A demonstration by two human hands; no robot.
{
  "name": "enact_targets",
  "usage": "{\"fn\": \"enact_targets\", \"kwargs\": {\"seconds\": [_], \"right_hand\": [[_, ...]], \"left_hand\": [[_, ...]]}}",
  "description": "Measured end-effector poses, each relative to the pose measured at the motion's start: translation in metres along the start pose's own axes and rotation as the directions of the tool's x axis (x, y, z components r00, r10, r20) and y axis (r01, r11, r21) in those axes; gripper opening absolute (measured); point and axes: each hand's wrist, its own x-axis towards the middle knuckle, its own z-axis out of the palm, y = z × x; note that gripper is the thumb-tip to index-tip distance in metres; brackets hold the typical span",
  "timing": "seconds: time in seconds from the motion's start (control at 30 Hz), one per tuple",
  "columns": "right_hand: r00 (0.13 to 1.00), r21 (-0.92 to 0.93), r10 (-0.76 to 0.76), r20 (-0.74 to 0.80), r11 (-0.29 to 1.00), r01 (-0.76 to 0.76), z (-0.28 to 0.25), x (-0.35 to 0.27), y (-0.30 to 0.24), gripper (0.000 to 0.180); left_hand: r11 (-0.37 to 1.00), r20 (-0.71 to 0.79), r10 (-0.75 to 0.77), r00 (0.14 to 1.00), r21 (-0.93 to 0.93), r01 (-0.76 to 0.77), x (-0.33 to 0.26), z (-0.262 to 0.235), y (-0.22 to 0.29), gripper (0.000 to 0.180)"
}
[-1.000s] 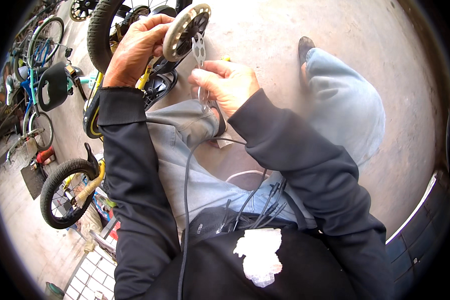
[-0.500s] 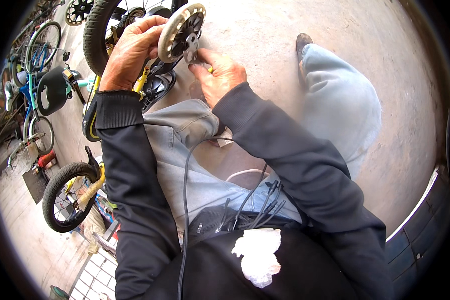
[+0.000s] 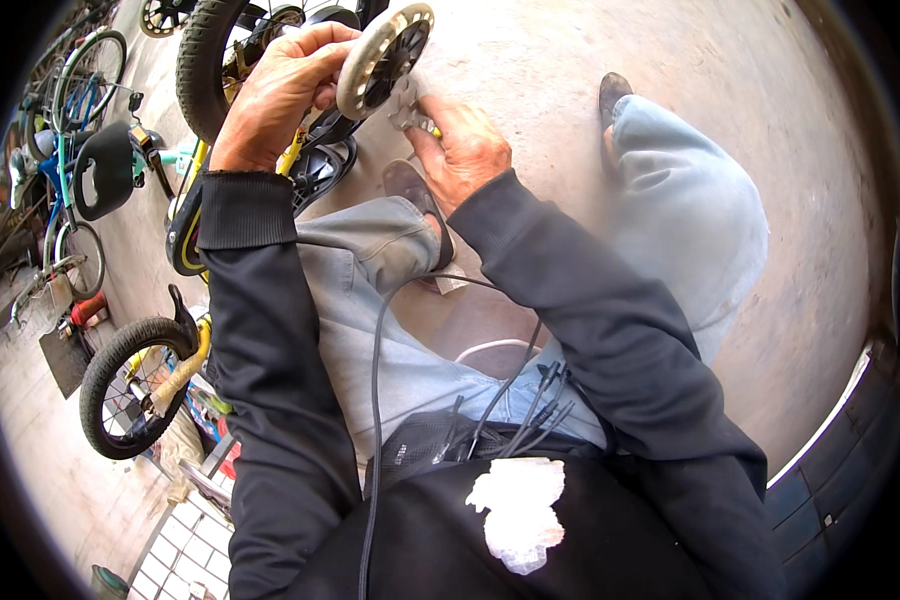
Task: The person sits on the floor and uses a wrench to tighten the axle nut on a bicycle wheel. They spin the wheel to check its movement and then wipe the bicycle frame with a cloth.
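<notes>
My left hand [image 3: 288, 100] is closed at the left edge of a small wheel [image 3: 385, 62], which has a pale translucent rim and a black spoked hub. Its fingertips lie partly behind the wheel. Just below the wheel, my right hand [image 3: 465, 155] pinches a flat grey metal piece [image 3: 404, 110]; its exact kind is unclear. A bit of yellow shows between the right thumb and fingers. Close behind my left hand stands a yellow-framed bicycle with a fat black tire [image 3: 202, 75]. What the wheel is fixed to is hidden.
Left of my arms is the bicycle's other wheel [image 3: 135, 388]. Several bicycles [image 3: 70, 150] crowd the far left, with a black seat-like part [image 3: 105, 170] among them. A black cable [image 3: 378, 400] runs over my lap. My shoes [image 3: 615, 92] rest on the concrete floor [image 3: 570, 40].
Both hands and the small wheel have shifted slightly right. The grey metal piece, seen over the wheel's hub before, now sits below and apart from the hub.
</notes>
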Motion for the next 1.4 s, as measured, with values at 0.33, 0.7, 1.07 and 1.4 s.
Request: {"fn": "enact_targets", "kwargs": {"seconds": [0.33, 0.7, 1.07, 1.4], "right_hand": [[0.910, 0.301, 0.326, 0.256, 0.867, -0.396, -0.009, 0.010, -0.029, 0.026], [0.736, 0.438, 0.477, 0.480, 0.597, -0.672, -0.022, 0.024, -0.057, 0.028], [0.719, 0.450, 0.493, 0.489, 0.563, -0.693, -0.019, 0.026, -0.059, 0.027], [0.867, 0.193, 0.354, 0.351, 0.878, -0.437, -0.015, 0.021, -0.040, 0.027]], "left_hand": [[1.000, -0.014, -0.001, 1.000, 0.006, 0.001, 0.000, 0.000, 0.000, 0.015], [1.000, -0.019, -0.001, 1.000, -0.004, 0.001, 0.000, 0.000, -0.001, 0.015], [1.000, -0.043, -0.012, 0.999, 0.028, 0.013, 0.000, 0.002, 0.001, 0.015], [1.000, 0.013, 0.003, 1.000, 0.028, -0.003, 0.001, 0.001, 0.000, 0.016]]}}
